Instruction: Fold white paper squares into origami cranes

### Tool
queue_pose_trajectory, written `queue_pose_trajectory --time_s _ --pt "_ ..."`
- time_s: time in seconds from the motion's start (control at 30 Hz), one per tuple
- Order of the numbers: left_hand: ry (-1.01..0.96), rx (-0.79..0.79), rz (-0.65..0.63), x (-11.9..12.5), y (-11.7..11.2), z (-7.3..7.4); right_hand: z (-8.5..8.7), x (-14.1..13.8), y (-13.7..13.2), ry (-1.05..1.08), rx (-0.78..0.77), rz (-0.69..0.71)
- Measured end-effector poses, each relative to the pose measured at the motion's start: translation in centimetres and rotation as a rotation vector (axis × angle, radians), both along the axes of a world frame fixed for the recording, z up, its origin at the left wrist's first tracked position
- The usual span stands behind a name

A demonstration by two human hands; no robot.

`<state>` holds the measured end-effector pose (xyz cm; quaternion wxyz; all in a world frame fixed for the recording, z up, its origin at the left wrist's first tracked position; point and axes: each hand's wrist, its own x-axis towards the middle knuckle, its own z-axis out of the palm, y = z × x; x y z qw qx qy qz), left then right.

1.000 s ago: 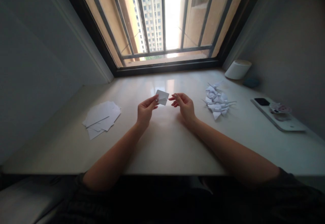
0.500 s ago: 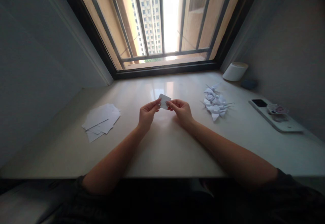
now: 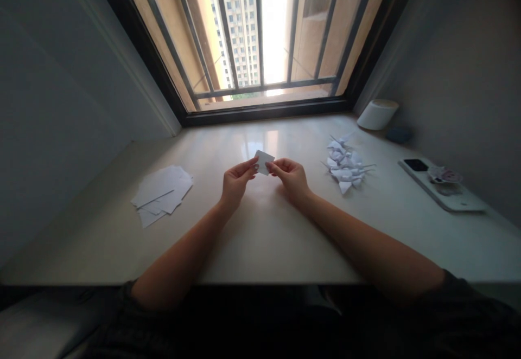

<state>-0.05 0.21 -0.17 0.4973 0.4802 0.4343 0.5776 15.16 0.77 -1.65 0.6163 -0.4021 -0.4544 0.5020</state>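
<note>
A small folded white paper (image 3: 264,161) is held just above the pale sill-like table (image 3: 264,229), in the middle of the view. My left hand (image 3: 236,181) pinches its left edge with thumb and forefinger. My right hand (image 3: 290,177) pinches its right edge, fingers curled. Both forearms reach in from the bottom of the view.
A loose stack of white paper sheets (image 3: 160,193) lies at the left. A heap of folded white paper figures (image 3: 345,164) lies at the right. Farther right are a phone on a flat tray (image 3: 443,185) and a white roll (image 3: 377,114). A barred window (image 3: 260,39) closes the back.
One second ago only my left hand held the paper, with the right hand apart. The right hand has closed in and taken the paper's right edge. Since half a second ago nothing moved.
</note>
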Motion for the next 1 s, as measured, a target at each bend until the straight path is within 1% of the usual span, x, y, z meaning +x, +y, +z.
queue_pose_trajectory --time_s 0.1,0.27,0.33,0.5,0.77,1.0 --pt "0.000 0.009 -0.003 0.02 -0.09 0.15 0.14 0.00 -0.11 0.025 0.007 0.002" --pt "0.057 0.068 -0.016 0.34 -0.27 0.28 0.33 -0.04 -0.25 0.004 0.015 0.031" --pt "0.040 0.075 -0.022 0.45 -0.21 0.20 0.31 -0.08 -0.28 0.009 0.031 0.033" --pt "-0.047 0.041 -0.043 0.55 -0.07 0.08 0.29 -0.21 -0.30 0.045 0.043 0.030" --pt "-0.051 -0.002 -0.034 0.58 -0.44 0.77 0.38 -0.26 -0.33 0.060 0.021 0.038" --pt "-0.020 -0.036 -0.012 0.37 -0.42 0.58 0.32 -0.29 -0.36 0.081 0.005 0.036"
